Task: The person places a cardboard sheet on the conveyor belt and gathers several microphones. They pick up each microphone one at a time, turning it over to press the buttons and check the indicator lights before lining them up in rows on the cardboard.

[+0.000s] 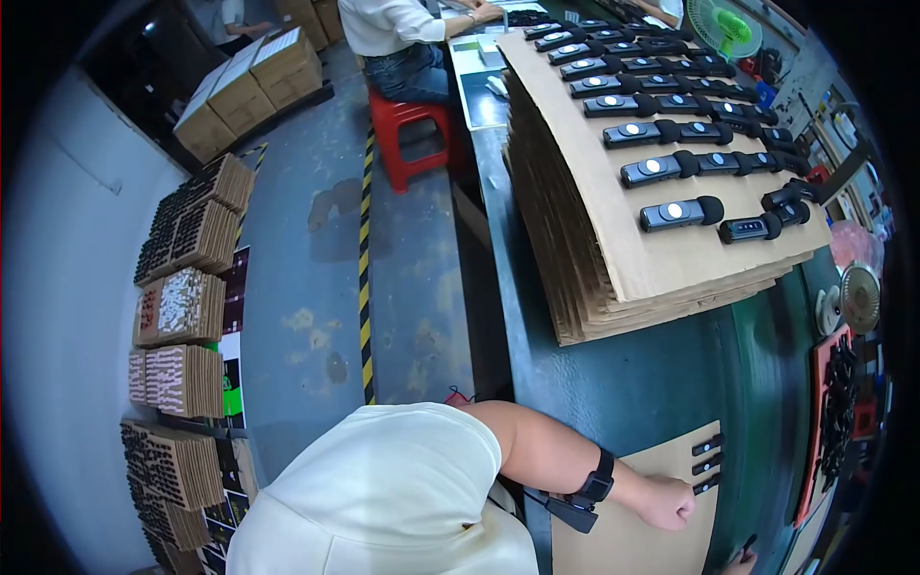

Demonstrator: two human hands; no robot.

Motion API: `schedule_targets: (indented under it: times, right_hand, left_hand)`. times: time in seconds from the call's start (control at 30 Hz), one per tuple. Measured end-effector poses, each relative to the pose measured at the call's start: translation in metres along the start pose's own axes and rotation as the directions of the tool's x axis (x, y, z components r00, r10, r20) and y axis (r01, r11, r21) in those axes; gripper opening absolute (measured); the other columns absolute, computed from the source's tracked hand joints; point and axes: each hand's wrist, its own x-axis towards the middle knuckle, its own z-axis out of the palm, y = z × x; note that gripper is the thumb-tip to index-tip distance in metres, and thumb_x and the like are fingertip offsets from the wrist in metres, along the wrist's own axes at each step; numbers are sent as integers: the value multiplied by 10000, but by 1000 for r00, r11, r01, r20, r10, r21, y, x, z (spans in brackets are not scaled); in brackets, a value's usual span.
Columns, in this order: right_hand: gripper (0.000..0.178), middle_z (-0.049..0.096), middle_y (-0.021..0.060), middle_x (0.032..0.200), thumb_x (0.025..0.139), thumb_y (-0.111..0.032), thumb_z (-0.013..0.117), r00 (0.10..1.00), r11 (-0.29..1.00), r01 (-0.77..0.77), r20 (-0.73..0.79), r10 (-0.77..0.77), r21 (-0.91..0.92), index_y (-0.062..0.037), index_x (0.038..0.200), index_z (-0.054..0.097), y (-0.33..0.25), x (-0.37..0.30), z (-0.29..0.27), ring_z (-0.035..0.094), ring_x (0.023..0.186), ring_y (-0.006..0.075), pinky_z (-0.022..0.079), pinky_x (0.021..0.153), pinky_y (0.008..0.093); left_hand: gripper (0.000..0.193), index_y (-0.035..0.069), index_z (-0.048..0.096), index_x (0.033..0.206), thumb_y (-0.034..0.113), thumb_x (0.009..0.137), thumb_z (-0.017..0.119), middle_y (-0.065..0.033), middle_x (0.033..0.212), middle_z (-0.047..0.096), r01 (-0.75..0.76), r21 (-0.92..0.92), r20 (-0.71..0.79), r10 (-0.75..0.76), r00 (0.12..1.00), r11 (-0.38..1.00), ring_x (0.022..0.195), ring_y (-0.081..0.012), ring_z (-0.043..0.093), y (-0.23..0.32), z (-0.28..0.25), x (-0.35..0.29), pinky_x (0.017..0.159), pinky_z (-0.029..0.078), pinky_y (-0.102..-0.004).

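Observation:
My left hand [666, 503], with a black band on its wrist, is curled closed over a flat cardboard sheet [623, 537]. Whether anything is inside its fingers is hidden. Just beyond it, three small black devices [707, 463] lie in a row along the sheet's edge. At the lower rim, only part of my right hand [742, 563] shows, its fingers closed on a small black piece [750, 542]. A tall stack of cardboard sheets [661, 273] stands farther off, its top carrying rows of black clip-on microphones [671, 214] with foam tips.
An orange-rimmed tray [819, 431] of black parts lies at the right of the green table [613, 383]. A person [402, 38] sits on a red stool [407, 134] at the far end. Loaded cardboard stacks [182, 460] line the left wall; a green fan [731, 31] stands behind.

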Motion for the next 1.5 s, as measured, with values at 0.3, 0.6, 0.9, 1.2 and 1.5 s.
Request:
schedule_targets:
  times: [0.3, 0.6, 0.9, 1.2, 1.5]
  right_hand:
    - [241, 642, 145, 947, 915, -106, 611, 997, 282, -13, -10, 79, 959, 34, 1110, 596, -138, -111, -17, 606, 815, 233, 508, 748, 363]
    - [224, 610, 131, 839, 938, -106, 532, 987, 65, -104, 95, 129, 992, 24, 1103, 610, -148, -173, 24, 572, 755, 228, 460, 701, 345]
    - [291, 643, 180, 993, 966, -154, 522, 978, 638, -182, 69, 198, 749, 96, 1090, 604, -173, -189, 4, 608, 882, 263, 470, 842, 354]
    - [280, 632, 197, 1073, 967, -152, 553, 999, 499, -29, 6, 48, 866, 88, 1105, 594, -168, -195, 8, 608, 976, 262, 471, 898, 361]
    - [286, 604, 161, 1106, 928, -80, 562, 998, 424, 63, -47, -49, 904, 66, 1175, 552, -137, -195, 38, 594, 997, 248, 460, 902, 348]
  left_hand:
    - [178, 11, 508, 593, 140, 707, 552, -126, 558, 538, -28, 5, -65, 29, 997, 1000, 531, -267, 527, -12, 6, 3, 528, 403, -430]
    - [216, 25, 480, 624, 135, 761, 605, -108, 590, 535, 5, 15, -27, -5, 1000, 1000, 556, -248, 522, -3, 2, -4, 529, 395, -397]
    - [119, 30, 586, 911, 123, 849, 626, -59, 715, 598, -68, -112, 38, 72, 997, 991, 631, -172, 571, 19, -5, -14, 578, 448, -318]
    - [201, 10, 592, 1004, 69, 828, 670, -94, 863, 621, -307, -51, 76, 310, 948, 950, 750, -197, 629, 18, -4, -20, 671, 513, -334]
    - [208, 25, 597, 1001, 30, 810, 678, -105, 884, 617, -213, 14, 221, 205, 953, 977, 802, -217, 628, 17, -4, -19, 705, 514, -339]
